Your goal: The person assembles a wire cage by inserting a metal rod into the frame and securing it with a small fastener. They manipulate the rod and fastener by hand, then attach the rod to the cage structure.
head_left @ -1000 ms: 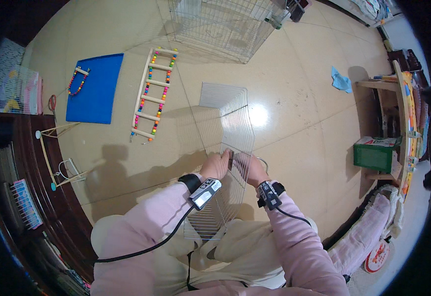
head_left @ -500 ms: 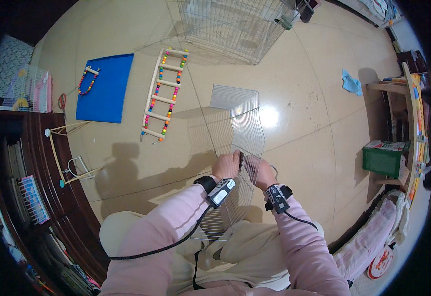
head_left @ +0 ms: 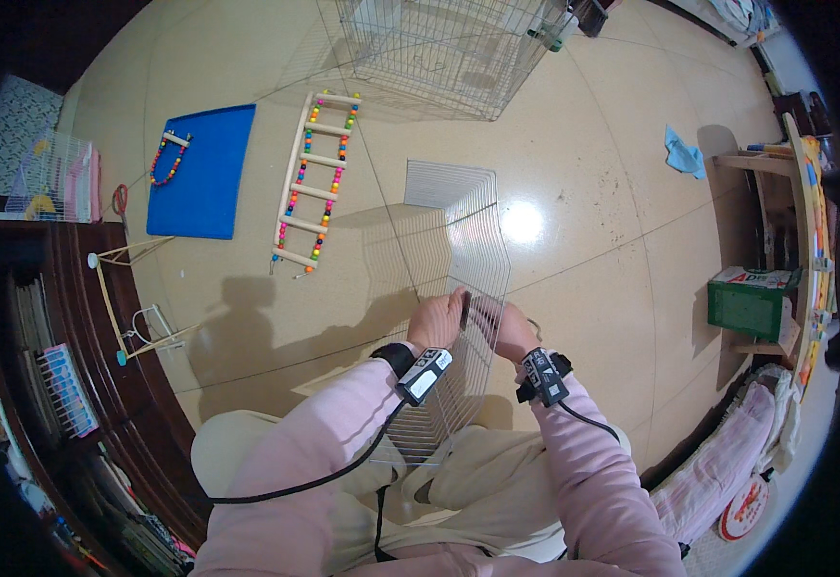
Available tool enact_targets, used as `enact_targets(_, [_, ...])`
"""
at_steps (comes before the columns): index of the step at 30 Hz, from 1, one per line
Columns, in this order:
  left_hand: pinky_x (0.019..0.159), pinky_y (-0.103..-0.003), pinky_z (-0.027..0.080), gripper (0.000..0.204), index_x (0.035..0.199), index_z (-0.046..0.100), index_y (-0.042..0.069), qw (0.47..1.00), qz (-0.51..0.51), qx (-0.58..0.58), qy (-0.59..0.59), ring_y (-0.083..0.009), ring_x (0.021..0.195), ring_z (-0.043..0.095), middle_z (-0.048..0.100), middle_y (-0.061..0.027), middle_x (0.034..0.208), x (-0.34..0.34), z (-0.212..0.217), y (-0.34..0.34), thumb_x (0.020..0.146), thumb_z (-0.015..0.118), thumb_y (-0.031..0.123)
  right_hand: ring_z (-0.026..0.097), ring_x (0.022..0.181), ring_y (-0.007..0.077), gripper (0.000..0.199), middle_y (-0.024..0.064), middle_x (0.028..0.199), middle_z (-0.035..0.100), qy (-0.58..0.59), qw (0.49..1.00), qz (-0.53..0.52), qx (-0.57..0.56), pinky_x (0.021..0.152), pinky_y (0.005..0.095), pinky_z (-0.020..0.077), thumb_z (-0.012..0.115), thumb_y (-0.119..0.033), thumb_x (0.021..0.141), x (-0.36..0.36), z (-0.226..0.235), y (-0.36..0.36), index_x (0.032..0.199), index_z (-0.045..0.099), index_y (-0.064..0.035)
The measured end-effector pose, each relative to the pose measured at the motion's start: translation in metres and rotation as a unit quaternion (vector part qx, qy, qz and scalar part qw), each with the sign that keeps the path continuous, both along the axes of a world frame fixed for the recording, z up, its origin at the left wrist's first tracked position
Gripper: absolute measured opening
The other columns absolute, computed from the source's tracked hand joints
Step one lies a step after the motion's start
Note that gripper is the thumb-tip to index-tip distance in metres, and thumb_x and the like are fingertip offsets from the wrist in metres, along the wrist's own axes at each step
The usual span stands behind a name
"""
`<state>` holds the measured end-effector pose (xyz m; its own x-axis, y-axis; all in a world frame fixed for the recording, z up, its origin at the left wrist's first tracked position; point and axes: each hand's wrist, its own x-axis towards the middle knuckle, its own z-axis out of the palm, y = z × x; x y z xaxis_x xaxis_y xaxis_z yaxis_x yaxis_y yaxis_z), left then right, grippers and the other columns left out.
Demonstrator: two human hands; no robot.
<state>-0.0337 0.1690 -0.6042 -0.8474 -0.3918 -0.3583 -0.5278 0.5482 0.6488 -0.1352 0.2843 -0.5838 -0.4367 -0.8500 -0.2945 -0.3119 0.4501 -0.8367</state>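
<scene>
A long, bent metal wire panel point(head_left: 477, 236) runs from between my knees out over the floor, its far end folded to the left. My left hand point(head_left: 435, 322) is closed at the panel's left side, about halfway along. A small dark flat piece point(head_left: 465, 310) shows at its fingertips; its kind cannot be made out. My right hand point(head_left: 506, 332) is closed on the other side, partly seen through the wires. A thin curved strand shows beside that hand. Both wrists carry strapped devices with black cables.
Ahead stands a big wire cage point(head_left: 439, 58). A wooden ladder with coloured beads point(head_left: 312, 192) and a blue tray point(head_left: 203, 183) holding a beaded swing point(head_left: 165, 159) lie left. A dark cabinet point(head_left: 83, 317) flanks me; a green box point(head_left: 752, 303) sits in the right shelf.
Both hands stay on the panel with almost the same grip. The panel, ladder and cage appear slightly farther left and up as the view shifts a little.
</scene>
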Motion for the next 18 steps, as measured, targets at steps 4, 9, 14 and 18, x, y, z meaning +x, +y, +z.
enact_targets(4, [0.049,-0.04,0.04,0.039,0.079,0.054,-0.001,0.977,0.121,0.167,0.058,-0.0325,0.054,0.053,0.056,-0.0188,0.062,0.005,0.0,0.004,0.092,0.033,0.028,0.054,0.074,0.0362,0.011,0.0169,0.077,0.057,0.05,0.998,0.003,-0.041,0.065,0.0405,0.0436,0.052,-0.01,0.078,0.002,0.004,-0.002,0.087,0.055,-0.0034])
enact_targets(9, [0.048,-0.037,0.036,0.052,0.067,0.053,-0.001,0.936,0.189,0.295,-0.028,-0.0244,0.05,0.049,0.051,-0.0115,0.054,0.004,-0.002,-0.001,0.09,0.036,0.042,0.053,0.071,0.0344,0.008,0.0151,0.073,0.055,0.085,0.996,0.01,-0.026,0.063,0.0409,0.0428,0.053,-0.01,0.078,0.002,0.002,-0.001,0.084,0.056,-0.005])
enact_targets(14, [0.035,-0.031,0.026,0.047,0.059,0.045,0.012,0.787,0.258,0.535,-0.169,-0.0131,0.037,0.035,0.04,0.0011,0.047,-0.002,0.009,-0.018,0.087,0.041,0.05,0.052,0.068,0.0325,0.007,0.0131,0.069,0.052,0.125,0.991,0.019,-0.044,0.061,0.0407,0.0422,0.054,-0.01,0.076,0.003,0.004,-0.002,0.08,0.055,-0.0053])
enact_targets(18, [0.03,-0.025,0.017,0.043,0.058,0.039,0.015,0.747,0.259,0.57,-0.223,-0.0091,0.032,0.023,0.031,0.0046,0.043,-0.007,0.02,-0.025,0.088,0.041,0.047,0.052,0.067,0.0318,0.006,0.0124,0.067,0.052,0.169,0.985,0.041,-0.022,0.06,0.0407,0.0424,0.054,-0.01,0.075,0.002,0.007,-0.002,0.078,0.053,-0.005])
